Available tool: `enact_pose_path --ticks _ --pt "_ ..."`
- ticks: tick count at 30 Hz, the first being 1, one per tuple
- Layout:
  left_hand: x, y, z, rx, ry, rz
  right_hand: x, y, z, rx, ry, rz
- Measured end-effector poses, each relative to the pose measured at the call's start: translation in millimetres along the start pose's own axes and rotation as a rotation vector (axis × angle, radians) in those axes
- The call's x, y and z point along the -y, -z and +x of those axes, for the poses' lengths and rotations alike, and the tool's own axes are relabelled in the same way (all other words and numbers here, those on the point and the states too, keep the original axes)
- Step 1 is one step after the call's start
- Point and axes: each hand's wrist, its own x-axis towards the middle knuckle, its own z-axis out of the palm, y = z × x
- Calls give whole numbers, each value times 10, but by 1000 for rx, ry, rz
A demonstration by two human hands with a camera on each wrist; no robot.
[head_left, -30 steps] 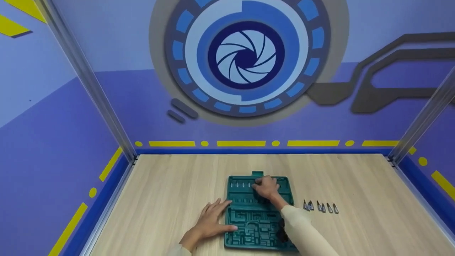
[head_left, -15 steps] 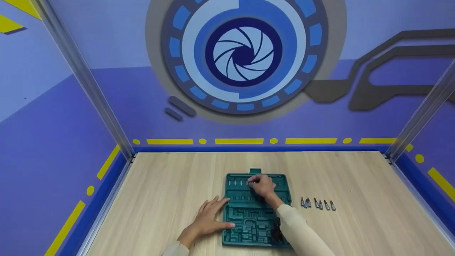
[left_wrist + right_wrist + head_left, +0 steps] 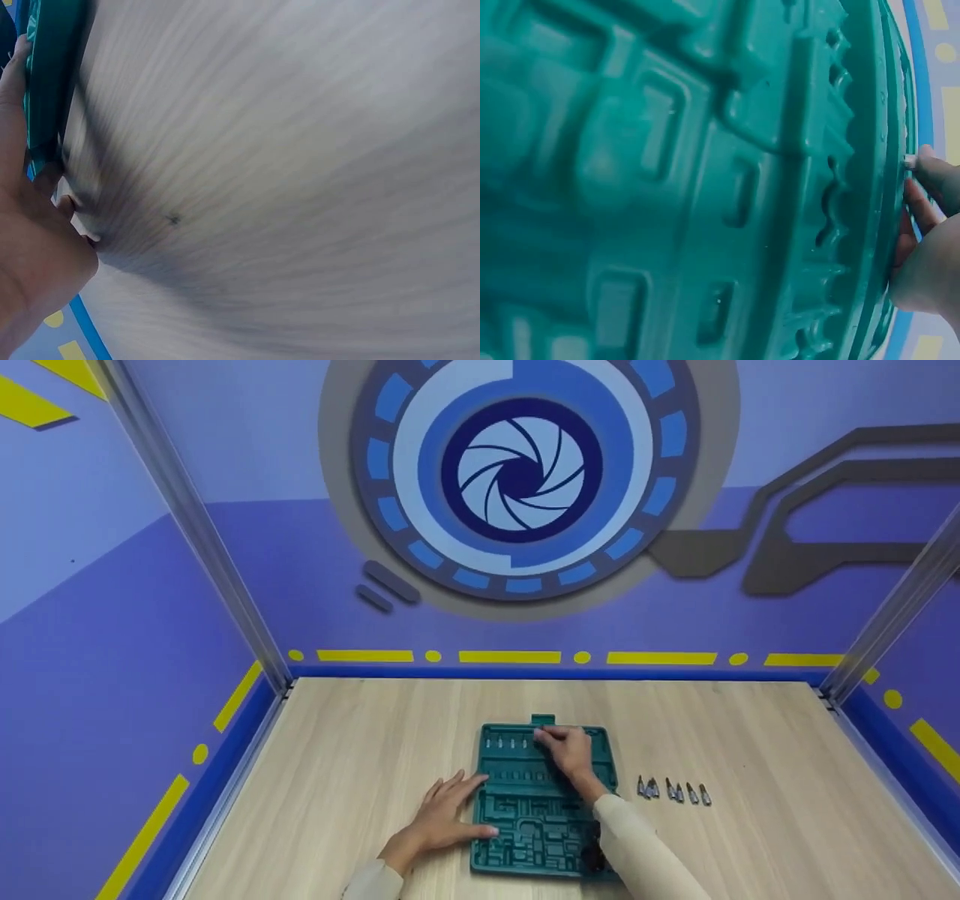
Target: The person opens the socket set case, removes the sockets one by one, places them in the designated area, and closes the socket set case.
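Note:
A green plastic tool case [image 3: 540,793] lies unfolded on the wooden table. Several small bits [image 3: 500,743] stand in a row along its far section. At the right end of that row, my right hand [image 3: 571,751] pinches a small bit, mostly covered by the fingers; a pale, silvery end of the bit [image 3: 910,161] shows between thumb and finger in the right wrist view. My left hand [image 3: 442,819] rests at the case's left side, its fingers spread and its thumb over the rim. In the left wrist view, that hand [image 3: 37,255] lies beside the case wall [image 3: 56,75].
Several loose screwdriver bits [image 3: 693,795] with silvery bases and dark tips lie on the table to the right of the case. The case's near half has moulded recesses [image 3: 525,840]. A patterned blue wall [image 3: 360,630] rises behind the table [image 3: 360,735].
The right hand's fingertips have shifted slightly toward the case's far edge and to the right. The left hand keeps its place at the rim. The head view has shifted a little.

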Motion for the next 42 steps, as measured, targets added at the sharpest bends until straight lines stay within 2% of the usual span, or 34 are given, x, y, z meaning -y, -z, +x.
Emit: enact_pose_path --ticks 5,9,12,16,19,24,27,32,36,39,42 --pt "-28 -3 -13 2 16 5 108 259 -11 56 -130 111" --pt "-38 -2 -10 7 18 4 163 614 -24 113 -198 169" --pt "-46 1 -21 2 12 8 143 909 -36 146 -230 151" --pt "-28 -3 -43 5 16 6 14 1282 -93 253 -258 67" --pt "-15 -3 -35 -2 18 4 -80 1576 -130 350 -260 46" --pt "-14 -4 2 -10 -4 1 -158 2059 -198 424 -243 54" --pt "-14 -40 -5 -1 5 -3 -185 2297 -264 454 -242 34" --pt "-20 -42 -19 4 16 6 -236 2548 -291 504 -259 22" --pt "-68 -47 -41 19 20 21 -343 2712 -369 596 -282 37" --pt "-66 -45 -31 16 18 29 -411 2794 -413 637 -286 13" --pt "-58 -1 -22 1 -1 31 -452 2817 -411 634 -299 -18"
